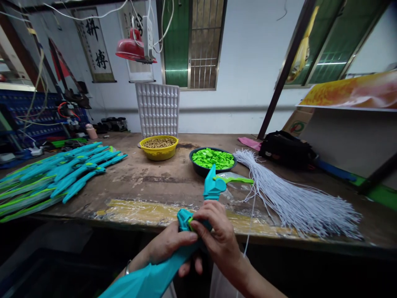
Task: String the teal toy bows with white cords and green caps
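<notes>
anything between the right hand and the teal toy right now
Only a small green piece, at the right hand's near side against the teal toy. Nothing else visible stands between them; the left hand holds the toy directly.

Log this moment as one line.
left grip: holding turquoise piece; right grip: same piece, at its green part; beyond: dark bowl of green pieces, yellow basin; left side: turquoise stack; right side: white strands
</notes>
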{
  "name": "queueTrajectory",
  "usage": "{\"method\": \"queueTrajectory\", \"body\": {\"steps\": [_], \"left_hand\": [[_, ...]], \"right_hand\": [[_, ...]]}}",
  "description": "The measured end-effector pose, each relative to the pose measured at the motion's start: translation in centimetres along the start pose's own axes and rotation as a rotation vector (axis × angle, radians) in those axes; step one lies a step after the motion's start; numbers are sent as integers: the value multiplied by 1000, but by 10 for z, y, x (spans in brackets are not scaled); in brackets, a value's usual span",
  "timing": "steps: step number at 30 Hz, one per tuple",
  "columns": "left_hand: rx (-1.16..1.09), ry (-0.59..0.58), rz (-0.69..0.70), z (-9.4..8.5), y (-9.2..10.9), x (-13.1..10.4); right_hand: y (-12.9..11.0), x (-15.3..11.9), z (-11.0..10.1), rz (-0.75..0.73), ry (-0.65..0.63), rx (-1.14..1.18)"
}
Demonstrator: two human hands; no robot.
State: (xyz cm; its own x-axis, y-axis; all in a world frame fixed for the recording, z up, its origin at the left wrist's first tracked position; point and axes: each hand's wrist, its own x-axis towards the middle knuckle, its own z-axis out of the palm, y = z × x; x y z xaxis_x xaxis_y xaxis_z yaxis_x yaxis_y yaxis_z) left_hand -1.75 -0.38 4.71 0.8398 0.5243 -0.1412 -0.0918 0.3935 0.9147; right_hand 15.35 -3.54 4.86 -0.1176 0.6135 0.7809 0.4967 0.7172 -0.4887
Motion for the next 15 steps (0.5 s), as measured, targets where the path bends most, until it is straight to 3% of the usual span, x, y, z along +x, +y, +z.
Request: {"method": "queueTrajectory", "body": {"steps": [4,10,15], "left_hand": [[14,-9,6,3,-1,1],[7,72,52,-4,-14,7],[-31,161,25,1,-11,1]], "right_hand": [[0,3,1,-74,16,26],[1,1,8,-67,50,-36],[-8,2,2,-120,40,-119]]}}
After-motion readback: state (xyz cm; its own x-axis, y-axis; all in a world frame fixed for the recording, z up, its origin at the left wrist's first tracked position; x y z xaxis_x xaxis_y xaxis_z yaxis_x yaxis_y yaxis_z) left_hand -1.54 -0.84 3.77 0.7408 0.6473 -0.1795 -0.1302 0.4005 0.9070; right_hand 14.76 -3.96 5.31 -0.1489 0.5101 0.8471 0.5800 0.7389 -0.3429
